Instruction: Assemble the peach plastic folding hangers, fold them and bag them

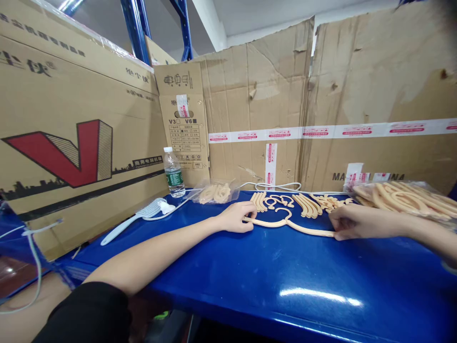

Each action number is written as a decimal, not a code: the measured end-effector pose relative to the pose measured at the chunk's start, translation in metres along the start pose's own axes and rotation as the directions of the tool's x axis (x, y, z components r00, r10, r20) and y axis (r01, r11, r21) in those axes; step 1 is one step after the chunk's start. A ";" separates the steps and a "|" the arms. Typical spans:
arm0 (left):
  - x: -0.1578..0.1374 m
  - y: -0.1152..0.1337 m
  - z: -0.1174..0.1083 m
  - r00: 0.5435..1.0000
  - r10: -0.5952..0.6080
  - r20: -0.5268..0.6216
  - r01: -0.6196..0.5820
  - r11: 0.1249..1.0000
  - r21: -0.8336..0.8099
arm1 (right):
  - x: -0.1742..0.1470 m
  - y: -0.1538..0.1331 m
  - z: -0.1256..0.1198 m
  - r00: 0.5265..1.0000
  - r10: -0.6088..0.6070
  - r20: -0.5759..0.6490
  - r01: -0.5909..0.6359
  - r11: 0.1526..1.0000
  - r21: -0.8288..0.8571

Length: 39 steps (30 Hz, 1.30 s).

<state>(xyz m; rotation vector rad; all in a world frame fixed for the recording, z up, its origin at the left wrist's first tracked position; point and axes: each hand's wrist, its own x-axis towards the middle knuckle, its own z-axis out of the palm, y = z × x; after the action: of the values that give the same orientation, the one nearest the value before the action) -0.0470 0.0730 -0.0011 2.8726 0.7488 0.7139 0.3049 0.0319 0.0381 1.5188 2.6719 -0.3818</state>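
A beige plastic clothes hanger (303, 229) lies across the blue tabletop, its hook pointing away from me. My left hand (238, 217) pinches the tip of its left arm. At the other tip, my right hand (352, 222) has its fingers closed on the right arm. Just beyond the hanger sit loose beige hanger parts: a row of curved arms (259, 201), a few hooks (280, 201), a second row of arms (307, 206) and a heap of small pieces (330, 202).
A clear bag of beige parts (215, 193) lies behind my left hand, and a larger bag of hanger parts (400, 196) at right. A water bottle (173, 174) and pale blue brush (143, 214) stand left. Cardboard walls (250, 105) enclose the blue table (257, 276).
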 end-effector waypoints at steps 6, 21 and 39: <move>0.000 0.000 0.001 0.997 -0.048 -0.053 0.047 0.999 -0.027 | -0.002 -0.001 -0.003 1.000 -0.012 0.025 0.011 0.998 0.054; 0.003 -0.021 0.009 0.979 -0.058 -0.198 0.049 0.998 -0.051 | 0.012 -0.008 0.005 0.933 -0.102 -0.346 0.125 0.991 0.045; 0.004 -0.026 0.012 0.983 -0.078 -0.164 0.067 0.995 -0.069 | 0.091 -0.016 -0.006 0.895 -0.127 -0.428 0.063 0.985 -0.160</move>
<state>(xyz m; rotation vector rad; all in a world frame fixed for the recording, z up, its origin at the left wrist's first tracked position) -0.0499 0.0977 -0.0156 2.7389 0.8305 0.9596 0.2443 0.1017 0.0325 1.5929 3.0308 0.1753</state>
